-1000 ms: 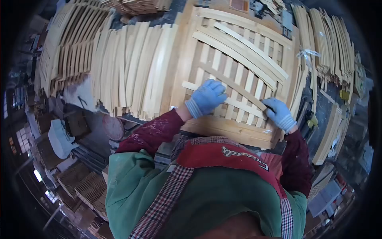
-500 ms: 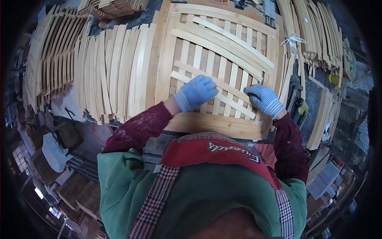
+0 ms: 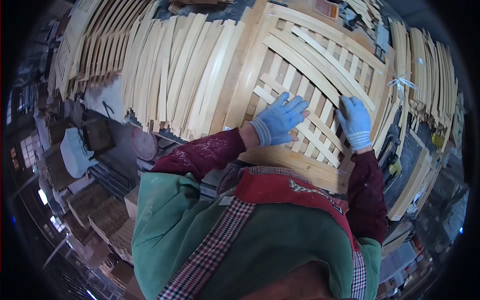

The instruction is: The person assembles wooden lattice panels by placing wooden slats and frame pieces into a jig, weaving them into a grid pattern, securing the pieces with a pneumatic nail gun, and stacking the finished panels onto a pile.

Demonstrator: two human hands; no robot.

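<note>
My left hand point(image 3: 281, 120), in a blue glove with bare fingertips showing, is spread open above two short wooden slats point(image 3: 324, 131). These lie slantwise across a slatted wooden panel point(image 3: 300, 162) with a solid frame. My right hand point(image 3: 356, 120), also gloved, is beside the lower right end of a wide curved wooden slat point(image 3: 305, 62). Its fingers point away from me, with the thumb apart; whether they touch the slat is unclear. A narrower pale slat point(image 3: 332, 65) lies beyond the wide one.
Thin wooden strips point(image 3: 185, 70) stand in a long row left of the panel, with a slatted stack point(image 3: 102, 45) farther left. On the right are strip bundles point(image 3: 432, 75), one tied with clear plastic point(image 3: 401, 82). A metal tool point(image 3: 382, 37) sits at the panel's far corner.
The view has swung, shifting the scene rightward. My left hand has gone from closed to spread open. My right hand has moved from the short slats' end up to the wide curved slat's end.
</note>
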